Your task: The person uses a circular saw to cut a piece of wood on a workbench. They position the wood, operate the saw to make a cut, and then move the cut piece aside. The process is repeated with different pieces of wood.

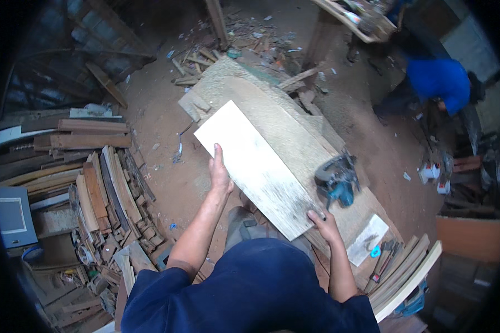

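Note:
A wide pale wooden board is held up in front of me, slanting from far left to near right. Dark smudges mark its near right end. My left hand grips the board's left edge, thumb on top and fingers hidden underneath. My right hand clasps the near right corner, its thumb on the upper face. Beyond and partly under the board stretches a dusty workbench. A blue-green circular saw rests on it, just past my right hand.
Stacked wood strips fill the left side. Curved pieces lie at the near right, by a small pale board and hand tools. Scrap wood litters the far floor. A person in blue bends over at the far right.

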Motion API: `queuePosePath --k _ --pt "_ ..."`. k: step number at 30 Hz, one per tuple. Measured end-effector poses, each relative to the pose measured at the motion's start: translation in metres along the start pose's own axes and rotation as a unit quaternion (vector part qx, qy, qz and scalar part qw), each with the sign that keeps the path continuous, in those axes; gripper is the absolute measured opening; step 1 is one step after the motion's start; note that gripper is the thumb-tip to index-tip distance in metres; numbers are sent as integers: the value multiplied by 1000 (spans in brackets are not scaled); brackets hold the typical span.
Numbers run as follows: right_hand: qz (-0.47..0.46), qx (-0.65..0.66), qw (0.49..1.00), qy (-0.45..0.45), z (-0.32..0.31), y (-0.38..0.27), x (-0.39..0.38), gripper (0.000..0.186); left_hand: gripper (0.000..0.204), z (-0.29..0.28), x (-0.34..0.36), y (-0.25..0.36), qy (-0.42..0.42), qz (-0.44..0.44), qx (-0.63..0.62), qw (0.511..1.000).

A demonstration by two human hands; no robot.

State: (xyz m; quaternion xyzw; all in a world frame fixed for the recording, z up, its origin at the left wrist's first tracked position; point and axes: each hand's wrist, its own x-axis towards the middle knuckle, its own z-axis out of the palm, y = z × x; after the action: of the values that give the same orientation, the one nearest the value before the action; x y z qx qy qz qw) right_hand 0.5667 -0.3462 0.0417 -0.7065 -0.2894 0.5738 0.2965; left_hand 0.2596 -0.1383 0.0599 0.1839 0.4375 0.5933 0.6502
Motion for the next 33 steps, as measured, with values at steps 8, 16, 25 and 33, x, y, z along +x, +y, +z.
queuePosePath --k 8,16,25,33 --pt "148 142 978 27 118 3 102 50 83 -175 139 -104 110 -126 32 985" --pt "150 -42 980 120 200 35 185 67 71 -259 213 -128 160 -209 187 946" --pt "134 -148 978 64 232 32 268 82 64 -305 301 -96 184 -179 201 945" --pt "2 -441 895 72 140 -5 210 65 70 -249 223 -120 138 -263 191 936"
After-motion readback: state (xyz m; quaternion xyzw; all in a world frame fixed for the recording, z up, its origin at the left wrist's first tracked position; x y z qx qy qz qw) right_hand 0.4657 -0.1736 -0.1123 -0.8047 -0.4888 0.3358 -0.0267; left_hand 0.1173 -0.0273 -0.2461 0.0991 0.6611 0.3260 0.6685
